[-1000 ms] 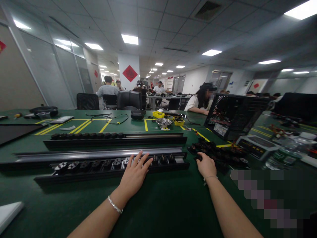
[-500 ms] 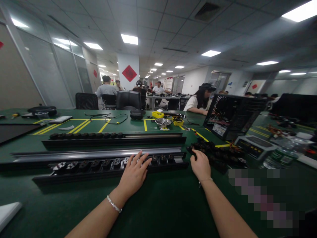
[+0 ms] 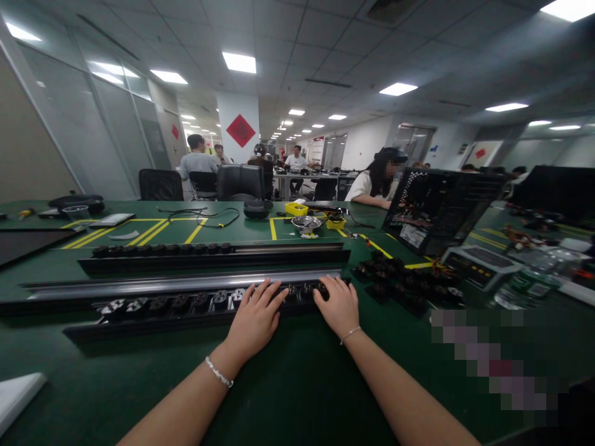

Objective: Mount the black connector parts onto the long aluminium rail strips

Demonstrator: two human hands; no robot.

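A long black rail [image 3: 153, 313] with a row of small black sockets lies across the green table in front of me. My left hand [image 3: 256, 317] rests flat on its middle, fingers spread. My right hand [image 3: 339, 305] is on the rail's right end, fingers over the sockets there; whether it holds a piece is hidden. A silver rail [image 3: 176, 284] lies just behind, and a second black rail [image 3: 214, 255] behind that. A heap of loose black socket parts [image 3: 409, 286] sits to the right of my right hand.
An open black computer case [image 3: 441, 210] stands at the right, a flat device [image 3: 478, 265] in front of it. Yellow trays and a metal bowl [image 3: 307, 224] sit mid-table. Office chairs and several seated people are beyond. A white sheet [image 3: 18, 396] lies near left.
My right hand has moved left from the heap of black parts onto the right end of the near rail. My left hand has stayed on the rail.
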